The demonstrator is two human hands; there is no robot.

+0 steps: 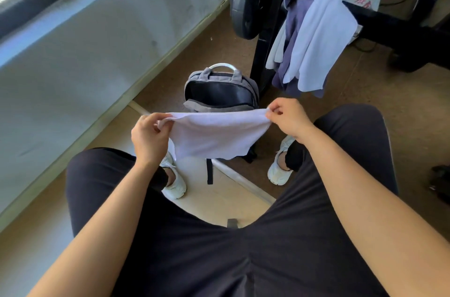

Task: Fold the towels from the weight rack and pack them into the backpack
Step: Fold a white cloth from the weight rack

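Holding a white towel (214,136) stretched between both hands, top edge running left-to-right across the view. The left hand (149,137) is pinching the left corner, fingers curled on the cloth. The right hand (287,117) is pinching the right corner between thumb and fingertips. The rest of the towel is hanging slack below that edge, over the gap between the knees, not touching the floor as far as I can tell.

Key relation: the backpack (254,94) is standing on the floor straight ahead, just beyond the held edge, its mouth gaping open toward the camera. The towel's long axis is lying crosswise to that mouth and looking wider than it. The two hands are sitting about equally near the bag, one on each side.

Judging: the towel is only partly folded, so the corners are likely needing to come together before anything is going forward and down into the bag.

More cloths, a white one (321,38) and a purple one (295,4), are hanging on the weight rack (265,53), beyond the bag and to its right, nearer the right hand.
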